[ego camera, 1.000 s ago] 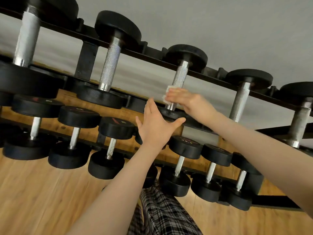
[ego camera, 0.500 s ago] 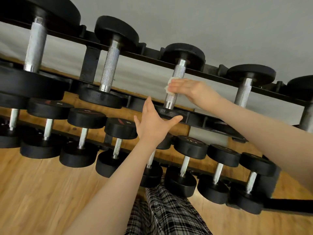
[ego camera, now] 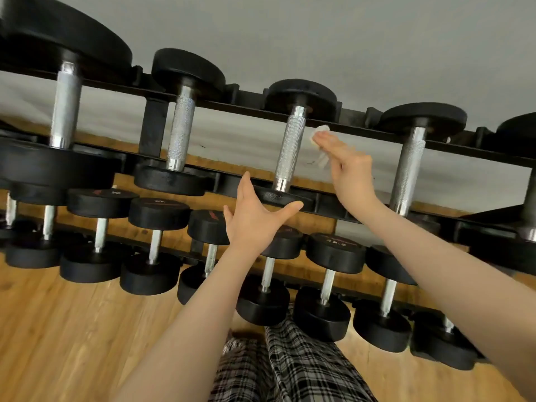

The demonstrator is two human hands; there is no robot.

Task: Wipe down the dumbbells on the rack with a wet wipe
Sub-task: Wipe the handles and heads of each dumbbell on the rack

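A black rack (ego camera: 359, 129) carries dumbbells on an upper and a lower row. My left hand (ego camera: 255, 219) is spread with straight fingers against the near black head (ego camera: 275, 197) of the middle upper dumbbell, whose knurled steel handle (ego camera: 290, 149) is bare. My right hand (ego camera: 346, 169) hovers just right of that handle, off the metal, with a small white wet wipe (ego camera: 319, 140) held in its fingers. The wipe pokes out above and behind the fingertips.
Neighbouring upper dumbbells stand at left (ego camera: 179, 132) and right (ego camera: 409, 166). The lower row holds several smaller dumbbells (ego camera: 327, 285). Wooden floor (ego camera: 72, 329) lies below, a grey wall behind, and plaid trouser legs (ego camera: 290, 367) at the bottom centre.
My right hand with the wipe slid up the middle handle, then came off it to the right. The left hand stayed against the near head. The view shifted slightly.
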